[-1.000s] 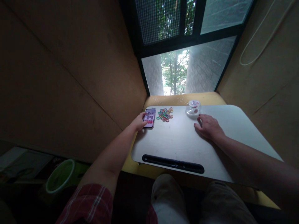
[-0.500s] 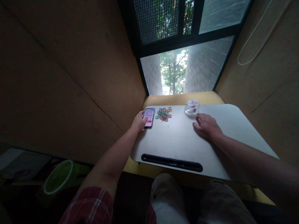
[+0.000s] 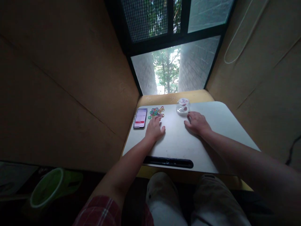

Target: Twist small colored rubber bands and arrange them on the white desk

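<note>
Multicoloured rings point(image 3: 155, 111) lie heaped near the desk's point(image 3: 175, 139) far-left corner; left hand point(image 3: 154, 129) and right hand point(image 3: 198, 123): fingers parted.

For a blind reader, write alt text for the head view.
A person's left hand is at the near edge of a pile of colorful loops on a white tabletop; the right hand is beside a clear container. A lit phone lies left of the pile.

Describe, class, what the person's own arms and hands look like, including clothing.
The left hand and right hand wear no gloves. The left forearm is bare below a dark red plaid sleeve with pale lines. The right forearm is bare too; no sleeve can be made out there.
</note>
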Demonstrator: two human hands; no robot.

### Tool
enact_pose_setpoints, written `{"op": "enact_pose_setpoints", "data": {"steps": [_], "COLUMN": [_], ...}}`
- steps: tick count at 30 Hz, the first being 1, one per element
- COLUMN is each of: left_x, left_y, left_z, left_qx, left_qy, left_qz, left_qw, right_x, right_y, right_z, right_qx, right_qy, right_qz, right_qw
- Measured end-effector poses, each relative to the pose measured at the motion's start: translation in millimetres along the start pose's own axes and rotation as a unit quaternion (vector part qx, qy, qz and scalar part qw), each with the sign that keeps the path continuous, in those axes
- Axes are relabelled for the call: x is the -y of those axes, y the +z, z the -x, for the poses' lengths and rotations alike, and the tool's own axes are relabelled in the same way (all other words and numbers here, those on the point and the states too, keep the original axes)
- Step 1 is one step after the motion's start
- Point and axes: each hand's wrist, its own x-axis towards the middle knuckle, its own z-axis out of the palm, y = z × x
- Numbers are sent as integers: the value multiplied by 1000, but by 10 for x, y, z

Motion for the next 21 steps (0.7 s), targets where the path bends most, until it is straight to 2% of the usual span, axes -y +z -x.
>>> {"op": "enact_pose_setpoints", "data": {"steps": [3, 10, 21], "left_x": [19, 37, 10], "left_y": [37, 74, 69], "left_z": [11, -18, 1], "left_qx": [-15, 8, -1], "left_qy": [-21, -29, -40], "left_qz": [-2, -17, -22], "left_qw": [1000, 999, 999], "right_x": [17, 41, -7], "right_y": [-22, -53, 45], "right_z": [2, 2, 10], "right_qx": [4, 16, -9], "right_qy": [-1, 7, -1], "right_qz": [1, -3, -16], "right_qw": [1000, 1000, 1000]}}
